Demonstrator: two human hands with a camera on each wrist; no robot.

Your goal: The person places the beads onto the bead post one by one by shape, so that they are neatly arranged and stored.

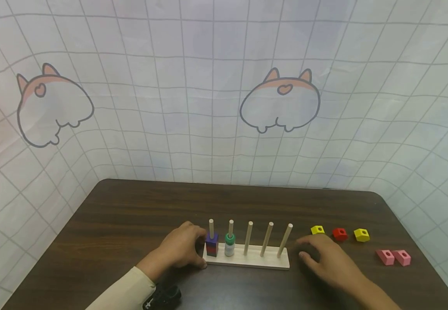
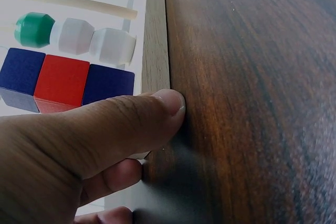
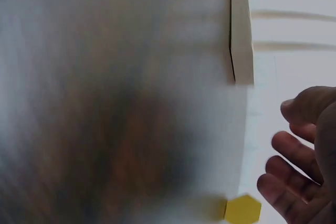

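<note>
A wooden peg board [image 1: 253, 261] with several upright pegs lies across the table. My left hand [image 1: 183, 245] holds its left end, the thumb [image 2: 152, 109] pressed on the front edge and the other fingers around the end. On the leftmost peg sit a blue cube, a red cube [image 2: 63, 80] and another blue cube. Two white beads [image 2: 112, 45] with a green bead [image 2: 34, 30] on top fill the lower part of the second peg. Beyond the board's right end, my right hand [image 1: 326, 260] hovers with loosely bent fingers, holding nothing.
Right of the board lie a yellow block [image 1: 318, 230], a red block [image 1: 340, 234], another yellow block [image 1: 361, 234] and two pink blocks [image 1: 386, 257]. A black device [image 1: 163, 298] is at the left wrist. A white gridded curtain [image 1: 208, 107] hangs around the dark table [image 1: 138, 202].
</note>
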